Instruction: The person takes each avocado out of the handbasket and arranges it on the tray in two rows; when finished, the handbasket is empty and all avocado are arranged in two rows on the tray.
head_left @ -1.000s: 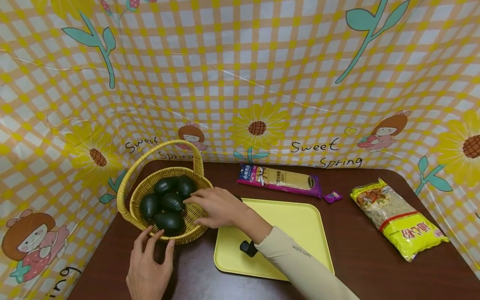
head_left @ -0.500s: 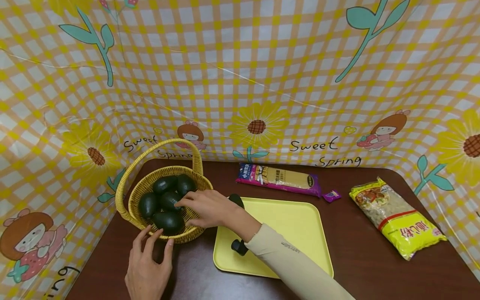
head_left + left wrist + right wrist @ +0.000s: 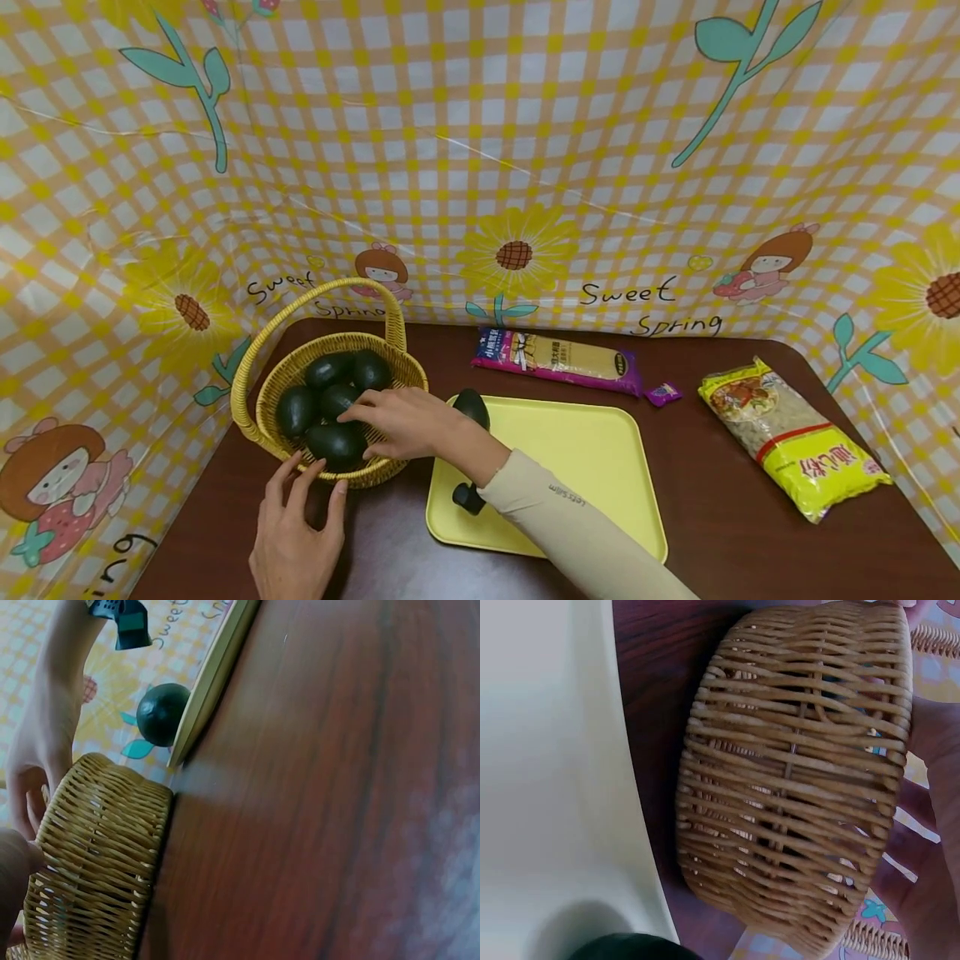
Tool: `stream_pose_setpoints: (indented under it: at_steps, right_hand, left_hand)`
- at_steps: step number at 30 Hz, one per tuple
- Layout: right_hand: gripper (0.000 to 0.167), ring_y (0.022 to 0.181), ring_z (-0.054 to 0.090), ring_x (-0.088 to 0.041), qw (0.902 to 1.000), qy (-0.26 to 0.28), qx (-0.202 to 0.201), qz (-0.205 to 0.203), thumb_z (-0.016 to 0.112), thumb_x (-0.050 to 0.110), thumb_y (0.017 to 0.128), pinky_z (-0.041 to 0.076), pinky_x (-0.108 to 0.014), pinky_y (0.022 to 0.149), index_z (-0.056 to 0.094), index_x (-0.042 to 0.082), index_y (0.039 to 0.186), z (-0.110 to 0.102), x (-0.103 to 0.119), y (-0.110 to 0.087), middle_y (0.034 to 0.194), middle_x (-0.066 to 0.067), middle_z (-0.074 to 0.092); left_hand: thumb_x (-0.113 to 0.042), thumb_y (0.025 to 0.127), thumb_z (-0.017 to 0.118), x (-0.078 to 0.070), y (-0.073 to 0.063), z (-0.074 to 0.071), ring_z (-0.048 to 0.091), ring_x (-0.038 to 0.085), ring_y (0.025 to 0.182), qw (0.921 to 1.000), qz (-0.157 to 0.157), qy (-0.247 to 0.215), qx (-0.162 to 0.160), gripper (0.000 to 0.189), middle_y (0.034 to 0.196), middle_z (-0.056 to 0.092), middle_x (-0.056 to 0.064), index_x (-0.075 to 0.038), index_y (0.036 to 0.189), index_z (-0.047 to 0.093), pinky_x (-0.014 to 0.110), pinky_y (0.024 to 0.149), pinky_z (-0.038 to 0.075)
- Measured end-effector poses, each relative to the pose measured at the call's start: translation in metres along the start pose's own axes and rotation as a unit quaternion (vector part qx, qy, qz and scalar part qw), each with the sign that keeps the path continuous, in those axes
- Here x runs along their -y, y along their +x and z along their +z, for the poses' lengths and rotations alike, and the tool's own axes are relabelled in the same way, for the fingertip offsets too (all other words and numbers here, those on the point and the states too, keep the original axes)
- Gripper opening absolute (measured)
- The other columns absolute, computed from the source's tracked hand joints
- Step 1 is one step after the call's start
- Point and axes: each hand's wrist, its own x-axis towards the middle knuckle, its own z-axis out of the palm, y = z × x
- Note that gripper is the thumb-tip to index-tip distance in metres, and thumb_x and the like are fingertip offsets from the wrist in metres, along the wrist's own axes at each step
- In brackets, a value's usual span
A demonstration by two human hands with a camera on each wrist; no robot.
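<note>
In the head view, a wicker basket with a tall handle holds several dark green avocados. My right hand reaches over its right rim. The fingers extend above the middle and front avocados, and the thumb is beside the front one; contact is hard to tell. My left hand is at the basket's front rim, fingertips touching it, fingers spread. Another avocado rests at the yellow tray's back left corner, partly behind my right wrist. In the right wrist view, the basket's woven side hides the fingertips.
A purple-ended pack of noodles lies behind the tray, with a small purple packet beside it. On the right is a yellow and clear bag of pale food. Patterned cloth encloses the brown table.
My right hand has moved left and slightly down, farther over the front avocado. More of the avocado on the tray now shows. The left hand stays at the rim.
</note>
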Motion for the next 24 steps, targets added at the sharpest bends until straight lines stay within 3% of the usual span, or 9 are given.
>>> stream_pose_setpoints:
  at_steps: [8,15,24]
  right_hand:
    - [0.062,0.088,0.074,-0.011,0.9998,0.018,-0.002,0.0,0.079,0.047,0.099,0.062,-0.031,0.091,0.06,0.028,0.155,0.001,0.002,0.004,0.148,-0.001,0.064]
    - [0.063,0.093,0.073,-0.008,0.9999,0.016,-0.005,-0.004,0.08,0.047,0.098,0.06,-0.029,0.092,0.06,0.028,0.155,0.004,0.003,0.009,0.146,0.0,0.065]
    - [0.061,0.073,0.066,-0.004,0.9998,0.02,0.002,-0.006,0.079,0.048,0.099,0.061,-0.029,0.088,0.061,0.029,0.154,0.005,0.003,0.014,0.147,0.001,0.064]
  left_hand:
    - [-0.033,0.093,0.087,-0.001,0.0,0.0,0.07,0.04,0.106,1.0,0.004,0.001,-0.006,0.039,0.145,0.064,0.009,-0.014,0.126,0.079,0.062,0.057,0.057]
    - [-0.032,0.093,0.088,0.0,0.0,0.0,0.07,0.038,0.104,1.0,0.002,0.001,-0.004,0.038,0.145,0.064,0.008,-0.014,0.126,0.079,0.06,0.056,0.056]
    - [-0.032,0.093,0.088,0.0,0.001,0.001,0.069,0.039,0.106,1.0,0.003,0.0,-0.002,0.038,0.146,0.063,0.009,-0.014,0.125,0.079,0.063,0.06,0.057]
